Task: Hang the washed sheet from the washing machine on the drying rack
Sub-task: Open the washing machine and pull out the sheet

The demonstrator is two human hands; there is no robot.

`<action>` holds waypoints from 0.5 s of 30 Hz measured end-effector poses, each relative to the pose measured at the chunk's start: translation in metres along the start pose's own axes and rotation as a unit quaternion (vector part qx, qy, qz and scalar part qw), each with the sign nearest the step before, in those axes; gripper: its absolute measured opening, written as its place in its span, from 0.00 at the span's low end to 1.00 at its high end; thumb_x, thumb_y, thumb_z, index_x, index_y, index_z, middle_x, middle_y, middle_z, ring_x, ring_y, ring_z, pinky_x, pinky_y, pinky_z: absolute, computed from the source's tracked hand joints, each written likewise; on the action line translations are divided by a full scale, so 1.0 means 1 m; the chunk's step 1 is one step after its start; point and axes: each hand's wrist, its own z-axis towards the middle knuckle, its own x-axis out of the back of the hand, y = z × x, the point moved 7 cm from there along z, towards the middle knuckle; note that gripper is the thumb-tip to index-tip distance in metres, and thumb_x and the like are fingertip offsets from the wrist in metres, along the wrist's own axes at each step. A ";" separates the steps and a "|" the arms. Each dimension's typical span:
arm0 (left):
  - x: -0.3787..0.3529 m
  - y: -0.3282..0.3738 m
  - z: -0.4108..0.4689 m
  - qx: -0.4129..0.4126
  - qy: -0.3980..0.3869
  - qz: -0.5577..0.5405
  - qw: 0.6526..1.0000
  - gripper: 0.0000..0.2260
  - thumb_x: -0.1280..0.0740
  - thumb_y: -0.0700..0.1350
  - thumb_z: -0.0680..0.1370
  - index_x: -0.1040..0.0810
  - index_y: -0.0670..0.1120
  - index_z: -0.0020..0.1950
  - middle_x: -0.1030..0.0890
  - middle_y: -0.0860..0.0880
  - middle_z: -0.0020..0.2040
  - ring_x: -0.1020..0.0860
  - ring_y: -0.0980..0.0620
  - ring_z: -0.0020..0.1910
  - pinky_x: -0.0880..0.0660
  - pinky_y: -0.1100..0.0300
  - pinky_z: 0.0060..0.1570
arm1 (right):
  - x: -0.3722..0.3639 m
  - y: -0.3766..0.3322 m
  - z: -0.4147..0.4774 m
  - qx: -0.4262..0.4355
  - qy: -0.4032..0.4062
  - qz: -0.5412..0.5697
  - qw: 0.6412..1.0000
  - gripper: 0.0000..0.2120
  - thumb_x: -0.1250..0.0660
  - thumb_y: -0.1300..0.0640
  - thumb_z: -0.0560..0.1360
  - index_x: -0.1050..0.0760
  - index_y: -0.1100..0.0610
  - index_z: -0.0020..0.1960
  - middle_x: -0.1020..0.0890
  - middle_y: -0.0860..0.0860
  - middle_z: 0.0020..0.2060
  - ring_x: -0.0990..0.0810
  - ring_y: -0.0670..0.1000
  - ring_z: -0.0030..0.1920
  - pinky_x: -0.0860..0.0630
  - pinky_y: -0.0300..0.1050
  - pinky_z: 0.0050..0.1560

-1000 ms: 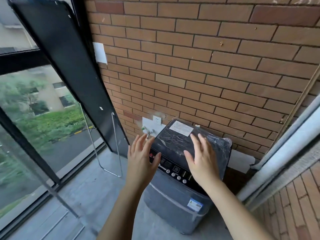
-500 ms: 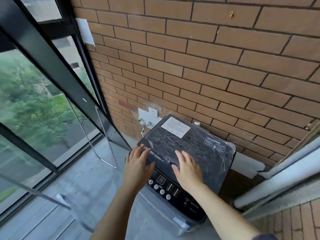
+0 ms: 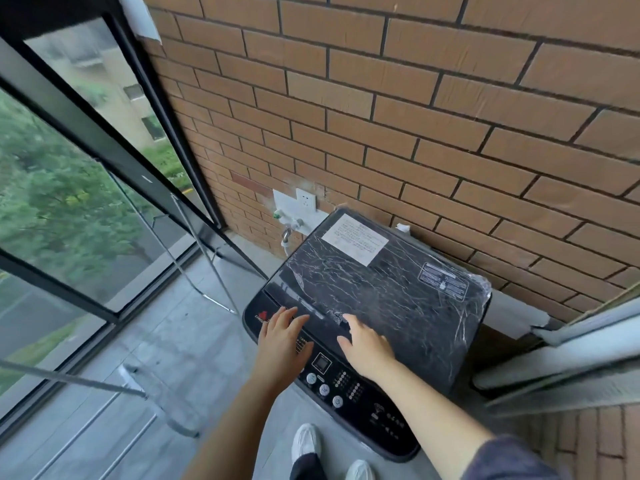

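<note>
your left hand (image 3: 282,337) flat, fingers straight, holding nothing, over the control panel (image 3: 346,386) left end | your right hand (image 3: 367,348) spread and empty too, fingertips at the lid (image 3: 374,282) front edge | washing machine (image 3: 433,323) against the brick wall (image 3: 415,116), lid down, sheet hidden | drying rack (image 3: 86,383) tubes on your left

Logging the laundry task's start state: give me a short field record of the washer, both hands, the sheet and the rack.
washing machine lid: closed, wrapped in plastic film
left hand: fingers straight, over the lid's front left edge and the control panel
right hand: fingertips at the lid's front edge
sheet: not visible
drying rack: metal frame to the left, nothing on its visible bars
</note>
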 end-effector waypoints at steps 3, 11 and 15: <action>-0.007 -0.005 0.012 -0.022 -0.023 0.004 0.999 0.24 0.38 0.54 0.77 0.36 0.54 0.73 0.38 0.51 0.74 0.47 0.48 0.76 0.48 0.46 0.74 | 0.002 0.001 0.004 -0.028 -0.010 0.029 0.999 0.22 0.45 0.48 0.80 0.42 0.51 0.73 0.29 0.53 0.68 0.29 0.56 0.66 0.33 0.53 0.65; 0.002 -0.008 0.039 -0.144 -0.015 0.047 0.988 0.27 0.31 0.51 0.74 0.34 0.52 0.72 0.35 0.50 0.73 0.43 0.47 0.75 0.48 0.45 0.73 | 0.032 -0.012 -0.006 -0.051 0.019 0.059 0.997 0.19 0.43 0.46 0.79 0.36 0.49 0.68 0.26 0.52 0.63 0.27 0.55 0.62 0.29 0.52 0.61; 0.014 -0.001 0.048 -0.213 0.024 0.064 0.975 0.30 0.24 0.52 0.67 0.28 0.51 0.68 0.29 0.47 0.69 0.34 0.43 0.71 0.38 0.41 0.67 | 0.060 -0.019 -0.019 -0.030 0.050 0.067 0.996 0.25 0.35 0.44 0.74 0.37 0.46 0.69 0.29 0.50 0.63 0.30 0.52 0.64 0.31 0.51 0.63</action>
